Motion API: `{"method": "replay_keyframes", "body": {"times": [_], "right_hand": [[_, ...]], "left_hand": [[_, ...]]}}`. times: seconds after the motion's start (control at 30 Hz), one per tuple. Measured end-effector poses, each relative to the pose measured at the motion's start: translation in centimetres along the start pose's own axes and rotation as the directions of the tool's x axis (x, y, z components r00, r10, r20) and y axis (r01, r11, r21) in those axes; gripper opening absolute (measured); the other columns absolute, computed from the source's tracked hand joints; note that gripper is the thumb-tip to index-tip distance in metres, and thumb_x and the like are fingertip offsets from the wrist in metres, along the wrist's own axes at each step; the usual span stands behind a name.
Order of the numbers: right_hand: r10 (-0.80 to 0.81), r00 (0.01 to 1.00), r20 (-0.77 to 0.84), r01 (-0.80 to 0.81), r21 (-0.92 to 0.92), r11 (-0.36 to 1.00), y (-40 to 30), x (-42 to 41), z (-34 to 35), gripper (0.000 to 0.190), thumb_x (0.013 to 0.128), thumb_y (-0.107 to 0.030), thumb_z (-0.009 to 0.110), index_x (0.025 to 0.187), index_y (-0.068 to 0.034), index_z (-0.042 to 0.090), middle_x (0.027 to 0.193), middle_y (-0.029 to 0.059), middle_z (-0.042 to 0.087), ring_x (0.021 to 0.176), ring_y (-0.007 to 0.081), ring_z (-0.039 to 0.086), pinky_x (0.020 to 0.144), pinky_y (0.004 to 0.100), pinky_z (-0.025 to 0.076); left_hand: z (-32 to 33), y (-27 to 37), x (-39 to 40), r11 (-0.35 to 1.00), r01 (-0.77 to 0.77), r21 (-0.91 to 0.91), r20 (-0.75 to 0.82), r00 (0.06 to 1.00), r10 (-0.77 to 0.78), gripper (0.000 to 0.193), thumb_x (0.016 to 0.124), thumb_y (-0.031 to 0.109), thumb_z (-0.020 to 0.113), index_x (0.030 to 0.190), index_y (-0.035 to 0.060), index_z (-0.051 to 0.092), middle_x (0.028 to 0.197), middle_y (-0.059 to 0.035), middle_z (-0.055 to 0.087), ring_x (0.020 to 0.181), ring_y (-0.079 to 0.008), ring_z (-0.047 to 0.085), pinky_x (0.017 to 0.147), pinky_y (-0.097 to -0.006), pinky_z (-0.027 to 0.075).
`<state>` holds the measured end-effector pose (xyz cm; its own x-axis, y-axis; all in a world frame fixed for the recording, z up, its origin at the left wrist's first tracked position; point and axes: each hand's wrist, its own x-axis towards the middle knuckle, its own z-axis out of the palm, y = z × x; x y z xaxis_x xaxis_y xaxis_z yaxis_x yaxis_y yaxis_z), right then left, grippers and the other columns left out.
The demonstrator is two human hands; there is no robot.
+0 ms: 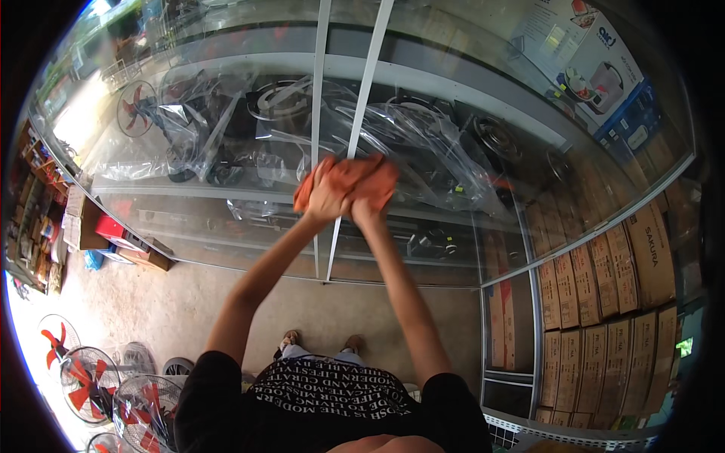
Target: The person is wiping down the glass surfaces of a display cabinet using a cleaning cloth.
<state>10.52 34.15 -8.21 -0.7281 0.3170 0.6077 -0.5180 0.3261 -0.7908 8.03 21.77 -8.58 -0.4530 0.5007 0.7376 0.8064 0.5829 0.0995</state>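
Note:
Both of my arms reach forward to a glass display case with metal frame strips. My left hand [327, 195] grips the left part of an orange-red cloth [362, 175]. Beside it, my right hand [367, 208] is on the cloth's lower right part, with its fingers mostly hidden by the fabric. The cloth lies bunched across the pale vertical frame strips [365, 79] at the glass. Behind the glass, gas stoves [283, 102] rest on a shelf, partly covered in clear plastic wrap [408, 130].
Stacked cardboard boxes [628, 351] stand at the right. Fans with red blades [88, 385] are at the lower left. More boxes [85, 218] sit on the floor by the case's left end. A rice cooker box [600, 73] is at the upper right.

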Motion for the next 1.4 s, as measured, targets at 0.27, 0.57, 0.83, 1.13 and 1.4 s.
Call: {"method": "replay_keyframes", "body": {"times": [0.27,0.57,0.83,1.13,1.4], "right_hand": [[-0.869,0.44,0.225,0.609,-0.786,0.104,-22.4,27.5,-12.0,0.045,0.078,-0.026,0.054,0.118,-0.007,0.054,0.119,0.0173,0.056,0.114,0.0367,0.049,0.097,0.0504,0.034],[-0.975,0.221,0.03,0.57,-0.815,0.104,-34.6,42.1,-17.4,0.038,0.085,-0.031,0.047,0.113,-0.006,0.055,0.116,0.0193,0.055,0.108,0.036,0.051,0.091,0.0429,0.042],[-0.985,0.166,-0.054,0.369,-0.922,0.113,-33.6,40.2,-20.0,0.043,0.085,-0.036,0.044,0.116,-0.009,0.056,0.12,0.0131,0.056,0.112,0.0307,0.05,0.097,0.0425,0.036],[-0.732,0.677,-0.073,0.594,-0.534,0.602,-3.0,21.8,-26.3,0.043,0.083,-0.024,0.055,0.123,-0.007,0.051,0.121,0.0062,0.057,0.115,0.0236,0.051,0.102,0.0382,0.032],[-0.467,0.782,0.413,0.607,-0.331,0.723,4.0,0.0,-23.3,0.031,0.071,-0.02,0.066,0.101,-0.013,0.066,0.102,0.0087,0.065,0.094,0.0287,0.06,0.085,0.0401,0.046]], "left_hand": [[-18.4,5.6,31.5,0.879,-0.134,0.458,-0.334,0.89,0.31,0.058,0.073,0.051,0.05,0.061,-0.0031,0.065,0.123,-0.0303,0.047,0.132,-0.0395,0.022,0.109,-0.0527,0.014],[-26.4,8.3,51.1,0.827,-0.24,0.508,-0.719,0.41,0.561,0.059,0.077,0.051,0.047,0.111,0.0054,0.061,0.133,-0.0207,0.043,0.136,-0.0386,0.009,0.111,-0.0471,0.003],[-22.9,16.7,47.4,0.854,0.208,0.476,-0.671,0.715,0.199,0.059,0.072,0.042,0.049,0.119,0.0068,0.057,0.131,-0.0214,0.045,0.137,-0.0352,0.013,0.107,-0.0587,0.006],[1.1,18.3,27.0,0.954,-0.035,0.298,-0.403,0.901,0.159,0.063,0.074,0.051,0.044,0.115,0.0052,0.059,0.138,-0.0217,0.036,0.136,-0.0387,0.014,0.103,-0.0663,0.006],[18.7,12.2,-1.9,0.96,0.106,0.258,0.345,0.919,-0.194,0.051,0.076,0.049,0.052,0.102,0.0067,0.066,0.131,-0.0273,0.04,0.13,-0.0456,0.019,0.103,-0.0667,0.006]]}}
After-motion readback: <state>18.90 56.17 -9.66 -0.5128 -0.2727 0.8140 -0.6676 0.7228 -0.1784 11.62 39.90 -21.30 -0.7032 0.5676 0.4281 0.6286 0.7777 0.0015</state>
